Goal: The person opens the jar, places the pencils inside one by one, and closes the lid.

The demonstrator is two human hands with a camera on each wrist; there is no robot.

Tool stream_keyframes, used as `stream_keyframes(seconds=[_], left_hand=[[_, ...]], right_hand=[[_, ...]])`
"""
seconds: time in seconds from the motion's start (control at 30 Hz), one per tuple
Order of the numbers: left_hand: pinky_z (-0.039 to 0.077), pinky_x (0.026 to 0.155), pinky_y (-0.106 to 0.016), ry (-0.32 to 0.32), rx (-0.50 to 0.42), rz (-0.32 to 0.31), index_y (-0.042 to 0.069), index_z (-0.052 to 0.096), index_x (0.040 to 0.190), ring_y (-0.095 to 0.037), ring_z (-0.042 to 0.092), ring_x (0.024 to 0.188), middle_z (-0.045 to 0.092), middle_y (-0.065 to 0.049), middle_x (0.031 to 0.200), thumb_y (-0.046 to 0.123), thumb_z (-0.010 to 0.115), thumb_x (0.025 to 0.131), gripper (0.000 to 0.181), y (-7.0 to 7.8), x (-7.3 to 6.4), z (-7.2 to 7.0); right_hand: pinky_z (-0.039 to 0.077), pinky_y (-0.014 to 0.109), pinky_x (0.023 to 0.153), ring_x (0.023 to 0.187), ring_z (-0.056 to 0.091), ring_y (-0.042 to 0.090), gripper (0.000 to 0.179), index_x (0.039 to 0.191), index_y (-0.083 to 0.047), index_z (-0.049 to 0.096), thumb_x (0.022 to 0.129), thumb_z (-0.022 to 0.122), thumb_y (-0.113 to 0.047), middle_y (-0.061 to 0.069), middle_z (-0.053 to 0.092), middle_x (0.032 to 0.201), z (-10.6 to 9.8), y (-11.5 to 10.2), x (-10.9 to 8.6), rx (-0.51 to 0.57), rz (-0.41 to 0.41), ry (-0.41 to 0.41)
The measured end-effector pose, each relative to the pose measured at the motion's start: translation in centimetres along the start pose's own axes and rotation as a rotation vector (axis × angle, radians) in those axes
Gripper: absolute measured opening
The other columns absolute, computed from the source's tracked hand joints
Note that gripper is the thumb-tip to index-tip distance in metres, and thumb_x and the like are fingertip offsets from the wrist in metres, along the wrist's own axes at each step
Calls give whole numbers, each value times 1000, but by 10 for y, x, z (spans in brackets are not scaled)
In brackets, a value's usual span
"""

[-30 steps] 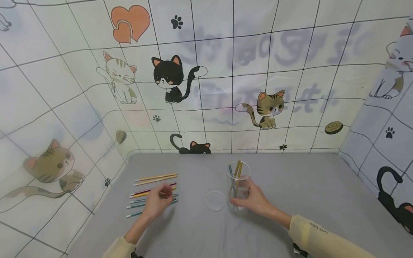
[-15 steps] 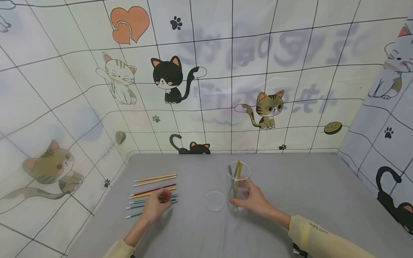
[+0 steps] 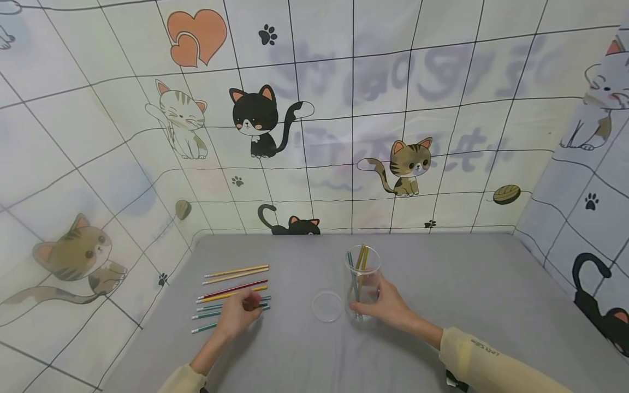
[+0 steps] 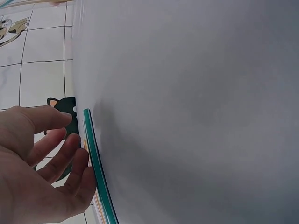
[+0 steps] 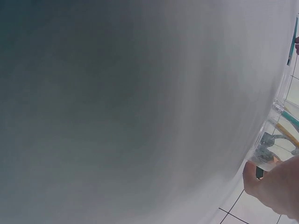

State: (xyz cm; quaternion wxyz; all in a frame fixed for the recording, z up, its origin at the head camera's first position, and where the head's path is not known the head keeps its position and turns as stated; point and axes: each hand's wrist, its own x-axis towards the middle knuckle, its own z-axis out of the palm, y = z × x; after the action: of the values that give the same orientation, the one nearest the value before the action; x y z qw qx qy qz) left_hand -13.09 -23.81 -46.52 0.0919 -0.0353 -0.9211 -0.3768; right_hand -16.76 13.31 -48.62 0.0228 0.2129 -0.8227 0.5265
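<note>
In the head view, my left hand (image 3: 237,315) hovers at a row of pencils on the left, its fingers loosely bent over their right ends. The left wrist view shows thumb and fingertips apart with nothing between them, close beside a teal pencil (image 4: 99,163). The row holds yellow pencils (image 3: 236,271), a dark red pencil (image 3: 233,289) and several teal ones, all with white ends to the left. My right hand (image 3: 390,305) grips a clear cup (image 3: 366,281) around its lower part. Teal pencils and yellow pencils (image 3: 363,255) stand leaning inside the cup.
A clear round lid (image 3: 326,307) lies flat on the grey table (image 3: 442,273), left of the cup. A cat-print tiled curtain (image 3: 334,136) rises behind the table and along both sides.
My left hand has shifted very slightly down and left over the pencils, uncovering more of the dark red and yellow ones. The right hand and cup stay put.
</note>
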Motion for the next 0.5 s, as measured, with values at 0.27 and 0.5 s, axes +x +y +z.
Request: stream_keyframes(seconds=[0.27, 0.5], left_hand=[[55, 69, -36, -19, 100, 50, 7, 70, 83, -18, 64, 78, 65, 0, 82, -7, 78, 73, 19, -4, -1, 3], [51, 63, -32, -22, 181, 98, 8, 70, 81, -13, 58, 71, 63, 2, 76, -7, 79, 73, 20, -10, -1, 6]], right_hand=[[47, 51, 96, 119, 57, 32, 77, 139, -9, 46, 76, 87, -28, 8, 61, 129, 0, 0, 0, -3, -1, 2], [47, 51, 96, 119, 56, 32, 77, 138, -9, 47, 76, 88, -28, 9, 61, 129, 0, -2, 0, -2, -3, 11]])
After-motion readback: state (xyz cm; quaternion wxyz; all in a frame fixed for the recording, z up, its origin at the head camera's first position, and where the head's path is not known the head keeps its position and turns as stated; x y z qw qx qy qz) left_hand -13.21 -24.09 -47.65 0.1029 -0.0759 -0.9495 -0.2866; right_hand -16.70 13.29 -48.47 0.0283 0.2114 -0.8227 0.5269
